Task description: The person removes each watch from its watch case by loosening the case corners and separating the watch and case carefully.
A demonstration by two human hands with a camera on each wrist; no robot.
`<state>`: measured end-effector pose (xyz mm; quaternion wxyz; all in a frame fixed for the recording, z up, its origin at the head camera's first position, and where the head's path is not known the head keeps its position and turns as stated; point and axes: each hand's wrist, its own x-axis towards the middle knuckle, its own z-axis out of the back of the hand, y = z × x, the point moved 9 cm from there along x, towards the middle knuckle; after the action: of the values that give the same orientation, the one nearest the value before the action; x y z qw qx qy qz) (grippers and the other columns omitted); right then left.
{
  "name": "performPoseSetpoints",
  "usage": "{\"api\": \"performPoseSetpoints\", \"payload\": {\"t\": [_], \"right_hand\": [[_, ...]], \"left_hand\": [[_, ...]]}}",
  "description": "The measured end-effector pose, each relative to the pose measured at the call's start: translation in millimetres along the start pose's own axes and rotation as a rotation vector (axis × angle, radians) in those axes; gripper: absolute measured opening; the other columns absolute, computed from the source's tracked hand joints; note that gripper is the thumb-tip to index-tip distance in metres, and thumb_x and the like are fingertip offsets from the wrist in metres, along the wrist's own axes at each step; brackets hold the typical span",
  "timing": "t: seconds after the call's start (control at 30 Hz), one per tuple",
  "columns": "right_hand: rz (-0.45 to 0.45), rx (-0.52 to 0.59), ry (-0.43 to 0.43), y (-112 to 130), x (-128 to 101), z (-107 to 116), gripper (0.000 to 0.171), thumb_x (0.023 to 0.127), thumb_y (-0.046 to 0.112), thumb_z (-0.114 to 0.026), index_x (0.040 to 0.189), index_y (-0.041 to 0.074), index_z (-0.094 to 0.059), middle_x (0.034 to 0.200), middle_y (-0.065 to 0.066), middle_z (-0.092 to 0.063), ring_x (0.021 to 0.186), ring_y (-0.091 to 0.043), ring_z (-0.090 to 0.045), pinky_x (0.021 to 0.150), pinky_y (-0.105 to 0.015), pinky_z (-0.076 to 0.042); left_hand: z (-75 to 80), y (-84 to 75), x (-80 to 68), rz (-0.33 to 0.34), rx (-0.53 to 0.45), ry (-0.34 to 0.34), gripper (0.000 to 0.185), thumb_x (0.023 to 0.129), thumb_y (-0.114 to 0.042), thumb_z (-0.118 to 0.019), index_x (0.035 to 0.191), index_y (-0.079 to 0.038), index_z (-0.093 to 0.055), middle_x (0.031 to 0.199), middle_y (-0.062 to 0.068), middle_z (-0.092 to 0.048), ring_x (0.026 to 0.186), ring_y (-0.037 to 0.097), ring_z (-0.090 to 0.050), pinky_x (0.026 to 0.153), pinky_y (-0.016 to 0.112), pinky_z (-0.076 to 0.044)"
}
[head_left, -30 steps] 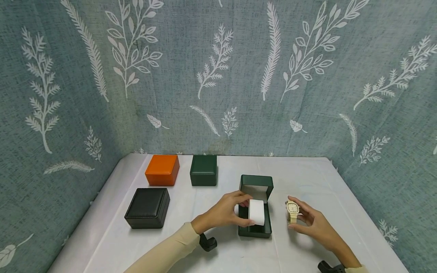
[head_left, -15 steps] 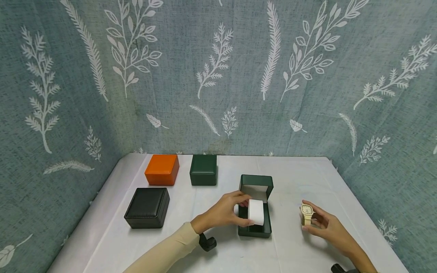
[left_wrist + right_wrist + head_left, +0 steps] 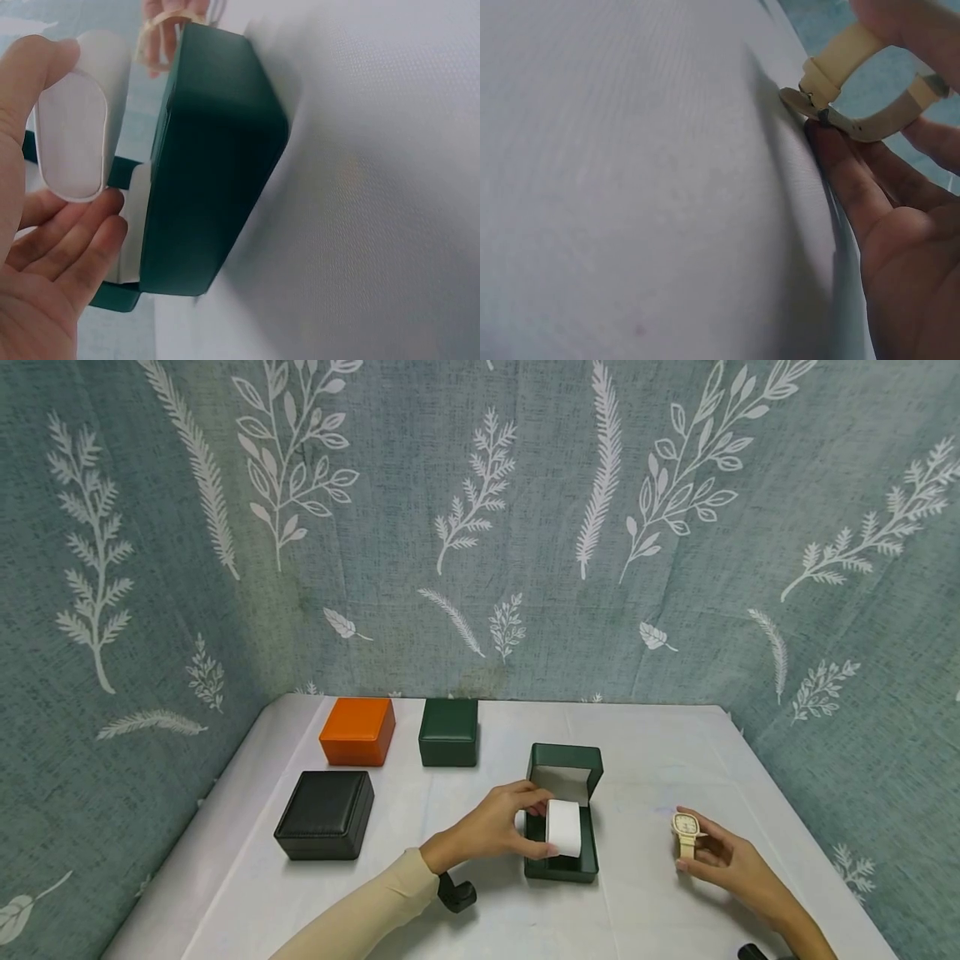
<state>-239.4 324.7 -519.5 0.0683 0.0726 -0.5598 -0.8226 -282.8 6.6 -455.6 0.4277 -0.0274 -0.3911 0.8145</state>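
Between the thumb and fingertips of the left hand (image 3: 491, 822), a white cushion (image 3: 563, 828) is pinched, the thumb being set at its near end and the fingers at its far end. By the thumb and fingers of the right hand (image 3: 742, 868), a cream watch (image 3: 686, 832) is gripped, its strap closed in a loop and its dial turned upward. Beneath the left fingertips, an open green box (image 3: 561, 870) is placed, its lid raised just beyond them; whether the cushion is touched by the box cannot be told. Farther from the left fingers, beyond and to the left, a closed green box (image 3: 448, 732) is seen, with an orange box (image 3: 357, 732) beside it, well apart from the fingers. To the left of the left hand, a black box (image 3: 325, 816) is shown. Beneath all the fingers, a white cloth (image 3: 525, 927) is spread; beyond them, a leaf-patterned curtain (image 3: 390, 527) is hung.
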Motion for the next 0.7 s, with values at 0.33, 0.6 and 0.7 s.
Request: {"api": "performPoseSetpoints", "payload": {"t": [0.33,0.6,0.7], "right_hand": [[-0.088,0.024,-0.025,-6,4,4,0.087,0.095,0.015,-0.076,0.161,-0.005,-0.022,0.133,-0.026,-0.056,0.105,-0.01,-0.066,0.085,-0.027,-0.057],[-0.078,-0.025,-0.049,-7,7,9,0.08,0.096,0.018,-0.075,0.158,-0.005,-0.029,0.129,-0.022,-0.06,0.101,-0.015,-0.065,0.084,-0.027,-0.055],[-0.103,-0.043,-0.044,-11,10,10,0.081,0.095,0.019,-0.076,0.156,-0.008,-0.031,0.12,-0.018,-0.063,0.096,-0.016,-0.065,0.082,-0.027,-0.055]], "left_hand": [[2.4,1.2,-2.2,-0.006,0.006,-0.006,0.062,0.084,-0.037,-0.086,0.134,-0.008,-0.065,0.112,-0.001,-0.062,0.104,0.014,-0.065,0.092,0.031,-0.055],[-0.1,4.7,-2.8,-0.001,0.002,-0.004,0.063,0.083,-0.038,-0.087,0.134,-0.007,-0.064,0.112,-0.002,-0.062,0.104,0.014,-0.065,0.091,0.028,-0.055],[-1.2,5.6,-2.9,0.002,-0.005,0.001,0.064,0.084,-0.038,-0.086,0.135,-0.008,-0.064,0.113,-0.002,-0.062,0.105,0.013,-0.065,0.091,0.026,-0.054]]}}
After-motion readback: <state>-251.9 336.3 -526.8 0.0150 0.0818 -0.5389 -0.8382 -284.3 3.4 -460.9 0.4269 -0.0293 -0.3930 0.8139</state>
